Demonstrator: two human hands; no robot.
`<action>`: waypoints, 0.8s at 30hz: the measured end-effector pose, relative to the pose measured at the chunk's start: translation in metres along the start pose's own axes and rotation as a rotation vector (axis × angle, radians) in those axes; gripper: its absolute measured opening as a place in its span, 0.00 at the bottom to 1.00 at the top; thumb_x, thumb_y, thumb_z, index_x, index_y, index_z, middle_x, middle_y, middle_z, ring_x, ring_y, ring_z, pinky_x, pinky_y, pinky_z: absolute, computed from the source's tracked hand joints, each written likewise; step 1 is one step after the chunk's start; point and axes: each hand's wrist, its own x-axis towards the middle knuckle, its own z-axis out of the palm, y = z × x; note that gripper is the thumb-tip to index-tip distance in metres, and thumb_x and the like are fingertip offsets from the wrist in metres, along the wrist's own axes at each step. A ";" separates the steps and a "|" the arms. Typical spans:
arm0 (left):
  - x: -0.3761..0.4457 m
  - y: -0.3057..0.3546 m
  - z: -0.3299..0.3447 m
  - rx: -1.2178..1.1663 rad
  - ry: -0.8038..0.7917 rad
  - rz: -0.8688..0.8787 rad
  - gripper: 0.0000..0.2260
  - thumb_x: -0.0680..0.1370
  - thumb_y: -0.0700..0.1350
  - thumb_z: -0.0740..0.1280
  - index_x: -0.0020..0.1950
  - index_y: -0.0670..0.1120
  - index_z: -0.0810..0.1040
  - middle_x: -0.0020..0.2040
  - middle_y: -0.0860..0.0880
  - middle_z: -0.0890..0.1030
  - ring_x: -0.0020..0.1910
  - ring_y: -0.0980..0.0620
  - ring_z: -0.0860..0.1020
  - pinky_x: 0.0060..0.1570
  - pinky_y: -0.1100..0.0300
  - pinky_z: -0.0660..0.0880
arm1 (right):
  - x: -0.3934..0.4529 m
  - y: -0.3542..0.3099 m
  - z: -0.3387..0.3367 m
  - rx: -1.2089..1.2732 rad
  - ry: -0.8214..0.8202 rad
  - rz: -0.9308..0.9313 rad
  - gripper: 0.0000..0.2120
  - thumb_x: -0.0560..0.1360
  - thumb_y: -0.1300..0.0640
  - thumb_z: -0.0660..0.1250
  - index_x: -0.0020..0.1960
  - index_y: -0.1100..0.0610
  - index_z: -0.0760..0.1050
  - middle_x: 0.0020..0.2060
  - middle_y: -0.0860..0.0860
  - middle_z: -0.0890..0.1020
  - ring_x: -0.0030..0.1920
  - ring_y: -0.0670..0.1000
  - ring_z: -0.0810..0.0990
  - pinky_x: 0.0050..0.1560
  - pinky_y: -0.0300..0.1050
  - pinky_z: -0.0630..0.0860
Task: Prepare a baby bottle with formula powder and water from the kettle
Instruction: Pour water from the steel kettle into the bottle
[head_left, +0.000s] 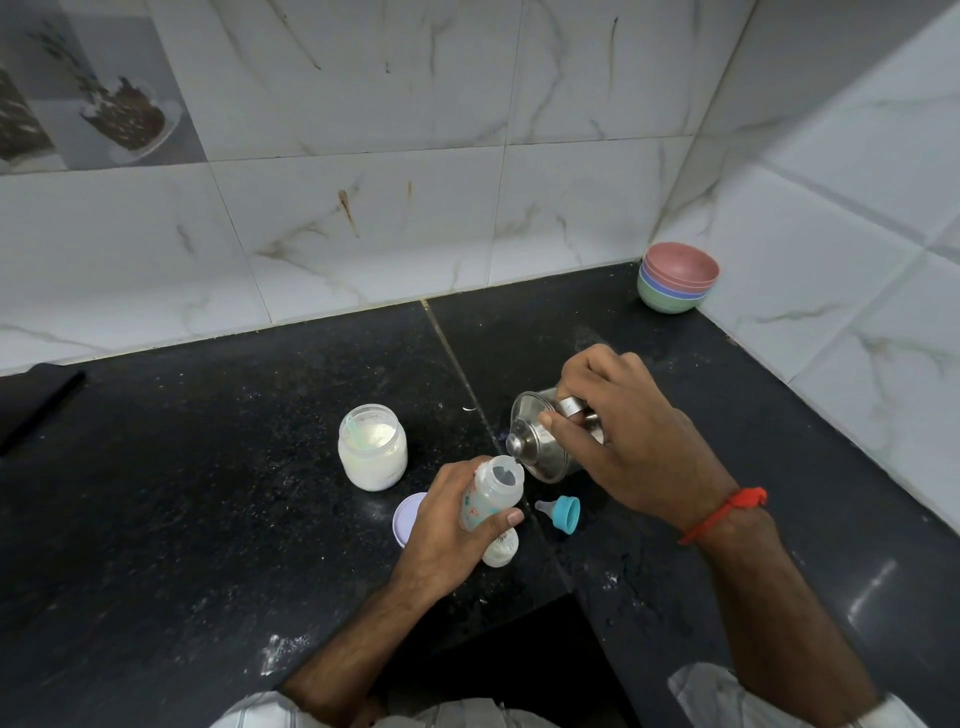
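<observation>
Head view looks down on one black speckled counter (208, 493) set in a corner of white marble-patterned wall tiles (415, 104), with white powder scattered over the stone. Far back in the corner, well apart from the work, sits one stack of bowls (678, 278): pink on top, then blue or purple ones, green at the bottom; the exact count is hard to tell. One dark flat object (31, 400) lies at the left edge, too dim to name.

One steel kettle (545, 441), small and shiny with a knobbed lid, is tipped toward the bottle; the right hand (639, 447) has its fingers curled round the handle and its thumb pressing on the lid. A red thread (727, 512) circles that wrist.

One open glass jar (372, 447) of white powder stands just left of the hands, a pale scoop resting inside. One lilac lid (408, 519) lies flat beside it, partly hidden by the left hand.

One baby bottle (493, 493), clear with small printed figures and white powder at its base, is held tilted above the counter, its open mouth just beside the kettle's rim. The left hand (457, 540) wraps round its middle.

One teal ring with a clear teat (561, 512) lies on its side between the arms.
</observation>
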 end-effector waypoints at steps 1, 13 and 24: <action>0.000 -0.001 0.000 -0.003 -0.002 0.001 0.26 0.74 0.51 0.80 0.63 0.69 0.70 0.65 0.55 0.78 0.65 0.58 0.78 0.58 0.72 0.72 | 0.000 0.000 0.000 -0.005 0.001 -0.002 0.07 0.81 0.49 0.65 0.51 0.46 0.66 0.54 0.42 0.68 0.53 0.46 0.66 0.43 0.34 0.66; 0.001 -0.007 0.002 -0.007 -0.022 -0.011 0.26 0.75 0.52 0.80 0.70 0.58 0.75 0.66 0.53 0.78 0.66 0.56 0.77 0.65 0.56 0.77 | 0.001 -0.002 -0.001 -0.044 0.007 -0.008 0.06 0.81 0.49 0.65 0.55 0.51 0.74 0.54 0.42 0.67 0.53 0.45 0.66 0.45 0.38 0.68; 0.000 -0.006 0.001 0.003 -0.006 -0.014 0.25 0.74 0.52 0.80 0.67 0.62 0.73 0.66 0.54 0.78 0.65 0.58 0.77 0.62 0.66 0.74 | 0.001 -0.005 -0.002 -0.066 0.009 -0.026 0.07 0.81 0.49 0.66 0.55 0.51 0.74 0.54 0.41 0.66 0.53 0.44 0.65 0.41 0.33 0.64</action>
